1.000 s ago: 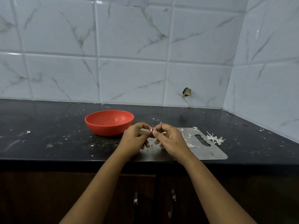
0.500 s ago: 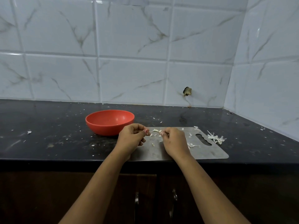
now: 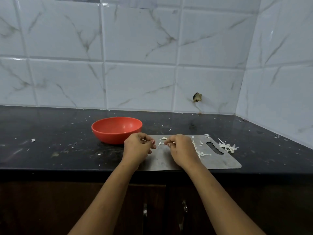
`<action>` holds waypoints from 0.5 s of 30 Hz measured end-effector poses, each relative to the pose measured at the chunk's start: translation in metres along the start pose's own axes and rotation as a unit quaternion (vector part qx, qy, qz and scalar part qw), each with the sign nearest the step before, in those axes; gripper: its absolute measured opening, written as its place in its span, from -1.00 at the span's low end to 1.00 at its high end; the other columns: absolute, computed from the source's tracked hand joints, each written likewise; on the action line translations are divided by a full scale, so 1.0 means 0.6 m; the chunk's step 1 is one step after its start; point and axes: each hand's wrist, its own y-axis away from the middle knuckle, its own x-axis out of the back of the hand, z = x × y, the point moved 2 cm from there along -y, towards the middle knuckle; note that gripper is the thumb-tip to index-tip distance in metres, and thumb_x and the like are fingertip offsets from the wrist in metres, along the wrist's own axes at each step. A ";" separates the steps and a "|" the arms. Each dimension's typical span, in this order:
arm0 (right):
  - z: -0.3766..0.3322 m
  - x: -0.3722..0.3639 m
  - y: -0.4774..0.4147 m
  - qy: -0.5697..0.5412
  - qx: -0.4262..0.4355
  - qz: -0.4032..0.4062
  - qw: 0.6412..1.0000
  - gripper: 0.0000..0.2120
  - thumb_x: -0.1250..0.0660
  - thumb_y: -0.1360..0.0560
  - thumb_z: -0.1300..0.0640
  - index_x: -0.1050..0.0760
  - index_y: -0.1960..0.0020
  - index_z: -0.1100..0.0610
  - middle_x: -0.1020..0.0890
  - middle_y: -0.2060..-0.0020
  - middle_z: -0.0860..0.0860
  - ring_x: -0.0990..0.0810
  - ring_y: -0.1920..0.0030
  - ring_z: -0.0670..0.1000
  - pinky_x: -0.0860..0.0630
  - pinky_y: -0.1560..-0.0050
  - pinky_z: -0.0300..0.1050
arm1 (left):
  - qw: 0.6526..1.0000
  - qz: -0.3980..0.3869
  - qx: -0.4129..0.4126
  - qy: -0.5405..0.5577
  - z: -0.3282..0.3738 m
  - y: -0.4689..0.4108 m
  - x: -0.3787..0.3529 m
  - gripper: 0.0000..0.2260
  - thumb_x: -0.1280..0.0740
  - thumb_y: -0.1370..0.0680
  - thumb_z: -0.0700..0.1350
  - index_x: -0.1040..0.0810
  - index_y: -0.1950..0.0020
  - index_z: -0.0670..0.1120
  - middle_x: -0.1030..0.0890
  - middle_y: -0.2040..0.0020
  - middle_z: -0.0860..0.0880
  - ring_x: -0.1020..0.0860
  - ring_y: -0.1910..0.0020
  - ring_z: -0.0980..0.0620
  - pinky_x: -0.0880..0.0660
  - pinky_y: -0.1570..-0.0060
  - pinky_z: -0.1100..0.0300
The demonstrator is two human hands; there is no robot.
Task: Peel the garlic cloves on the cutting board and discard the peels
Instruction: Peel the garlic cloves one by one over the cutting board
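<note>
1. The left hand (image 3: 137, 148) sits in the lower middle of the frame, fingers curled in with thumb and forefinger pinched together; a pale sliver shows at the tips, probably a garlic clove (image 3: 146, 140), though it is too small to be sure.
2. The right hand (image 3: 182, 148), just to its right, is likewise curled, pinching what looks like a scrap of peel. The two hands are apart, with bare board between them.
3. Both hover over the left half of the steel cutting board (image 3: 225, 162), whose long axis runs left to right across the frame.
4. Loose peels (image 3: 163, 138) lie on the board between the hands, more along the right hand's far side, and a heap of peels (image 3: 227, 147) rests off the board's right end, beyond its handle slot.
5. The red bowl (image 3: 108, 134) stands just left of the board, behind the left hand, so that hand is nearer it.
6. Judging from this, the scrap drops next, and the right hand is nearer the heap.
</note>
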 end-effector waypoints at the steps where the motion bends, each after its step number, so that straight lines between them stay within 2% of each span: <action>1: -0.003 -0.001 0.001 -0.010 0.002 -0.001 1.000 -0.76 -0.22 -0.57 0.28 -0.66 -0.03 0.11 -0.67 -0.01 0.01 -0.61 0.02 -0.03 -0.44 0.07 -0.25 | 1.000 0.003 0.000 -0.002 0.000 0.000 0.000 -0.91 -0.39 -0.51 -0.23 -0.61 0.18 -0.10 -0.68 0.30 -0.01 -0.52 0.45 0.16 -0.44 0.43 0.32; 3: -0.002 -0.008 -0.001 -0.018 0.001 -0.015 1.000 -0.73 -0.20 -0.58 0.29 -0.65 -0.05 0.10 -0.67 -0.04 0.00 -0.61 0.01 -0.05 -0.47 0.04 -0.25 | 1.000 0.011 -0.004 -0.004 0.000 0.000 0.001 -0.92 -0.39 -0.52 -0.23 -0.61 0.17 -0.10 -0.68 0.28 -0.01 -0.55 0.43 0.16 -0.44 0.43 0.31; 6: 0.002 -0.010 -0.015 0.012 0.001 -0.037 0.999 -0.69 -0.19 -0.56 0.30 -0.62 -0.14 0.04 -0.65 -0.11 0.00 -0.57 -0.13 0.02 -0.49 -0.14 -0.11 | 0.999 0.027 -0.033 -0.027 0.002 -0.001 0.006 -0.93 -0.42 -0.50 -0.21 -0.61 0.18 -0.09 -0.67 0.29 0.00 -0.57 0.45 0.19 -0.47 0.42 0.33; 9: -0.007 -0.012 -0.032 0.098 0.055 -0.109 0.988 -0.70 -0.20 -0.61 0.12 -0.53 -0.26 -0.14 -0.57 -0.26 -0.10 -0.43 -0.31 0.04 -0.34 -0.27 -0.01 | 0.990 0.057 -0.087 -0.092 0.015 -0.008 0.019 -0.90 -0.48 -0.45 -0.14 -0.61 0.24 -0.01 -0.63 0.35 0.09 -0.61 0.36 0.14 -0.51 0.25 0.26; 11: -0.014 -0.019 -0.037 0.121 0.058 -0.165 0.977 -0.74 -0.20 -0.62 0.00 -0.53 -0.24 -0.20 -0.57 -0.26 -0.14 -0.39 -0.36 0.01 -0.22 -0.29 0.02 | 0.980 0.087 -0.120 -0.131 0.034 -0.013 0.034 -0.93 -0.48 -0.44 -0.10 -0.63 0.23 0.01 -0.62 0.33 0.12 -0.62 0.24 0.08 -0.49 0.18 0.21; 13: -0.008 -0.021 -0.042 0.156 0.036 -0.148 0.976 -0.76 -0.20 -0.60 0.01 -0.58 -0.18 -0.17 -0.60 -0.20 -0.13 -0.42 -0.32 0.02 -0.21 -0.25 0.01 | 0.967 0.121 -0.132 -0.181 0.055 -0.020 0.056 -0.96 -0.45 -0.46 -0.05 -0.66 0.16 0.00 -0.67 0.21 0.03 -0.61 0.12 0.00 -0.47 0.12 0.16; 15: 0.007 -0.009 -0.047 0.207 0.009 -0.087 0.974 -0.76 -0.21 -0.58 0.06 -0.62 -0.11 -0.10 -0.64 -0.10 -0.08 -0.49 -0.24 0.04 -0.25 -0.18 -0.01 | 0.951 0.143 -0.118 -0.249 0.071 -0.038 0.082 -0.92 -0.42 -0.48 -0.02 -0.66 0.09 0.00 -0.68 0.07 -0.03 -0.59 0.01 -0.06 -0.44 0.10 0.14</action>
